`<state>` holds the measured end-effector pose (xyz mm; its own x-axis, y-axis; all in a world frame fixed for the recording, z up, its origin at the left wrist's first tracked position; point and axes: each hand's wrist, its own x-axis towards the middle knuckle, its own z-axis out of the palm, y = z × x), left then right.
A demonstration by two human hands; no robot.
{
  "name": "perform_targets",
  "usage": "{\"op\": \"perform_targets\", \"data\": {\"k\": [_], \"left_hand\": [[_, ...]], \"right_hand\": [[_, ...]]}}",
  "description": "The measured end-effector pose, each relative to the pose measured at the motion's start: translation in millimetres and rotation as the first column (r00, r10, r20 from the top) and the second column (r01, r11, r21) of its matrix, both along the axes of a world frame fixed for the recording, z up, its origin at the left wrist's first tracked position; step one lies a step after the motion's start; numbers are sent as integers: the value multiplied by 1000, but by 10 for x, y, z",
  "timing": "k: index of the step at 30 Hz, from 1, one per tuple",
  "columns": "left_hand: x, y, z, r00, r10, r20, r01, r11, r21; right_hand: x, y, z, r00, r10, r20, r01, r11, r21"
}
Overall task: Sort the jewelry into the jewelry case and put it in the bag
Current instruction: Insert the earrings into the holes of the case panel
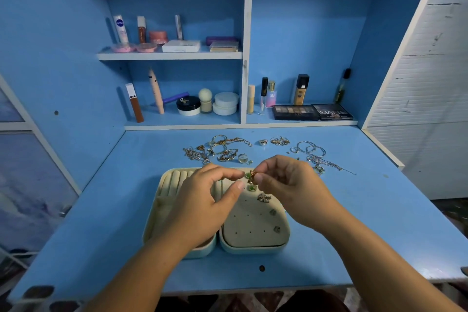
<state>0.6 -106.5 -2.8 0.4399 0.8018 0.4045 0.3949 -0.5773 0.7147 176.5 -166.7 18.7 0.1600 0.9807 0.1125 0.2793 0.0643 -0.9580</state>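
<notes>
One small gold earring is pinched between the thumb and forefinger of the right hand. It is held just above the twelve-o'clock edge of the perforated pad, in the right half of the open jewelry case. It is judged to be very light, rigid and slippery. It could easily be dropped and its thin post bent, so it is best held by the ornamented front, with the post left free for a hole.

The piece appears wing-shaped, studded and warm gold; finer detail is blurred. The left hand is curled at nine o'clock of the earring, forefinger and thumb drawn close, but whether a tiny backing is nipped there cannot be told. A few pieces are already seated on the pad, among them a green stud and a butterfly-like stud. Gold and silver loose jewelry is spread on the desk from eleven to two o'clock of the case. No bag is seen.
</notes>
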Motion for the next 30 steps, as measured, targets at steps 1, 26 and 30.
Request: {"op": "perform_targets", "data": {"k": [1, 26, 30], "left_hand": [[8, -11, 16, 999, -17, 32, 18, 999, -30], [150, 110, 235, 992, -120, 26, 120, 993, -1], [164, 121, 219, 984, -175, 4, 175, 983, -44]], "right_hand": [[-26, -13, -3, 999, 12, -30, -13, 1000, -3], [162, 144, 194, 975, 91, -204, -143, 956, -256], [139, 159, 173, 960, 78, -268, -159, 942, -295]]}}
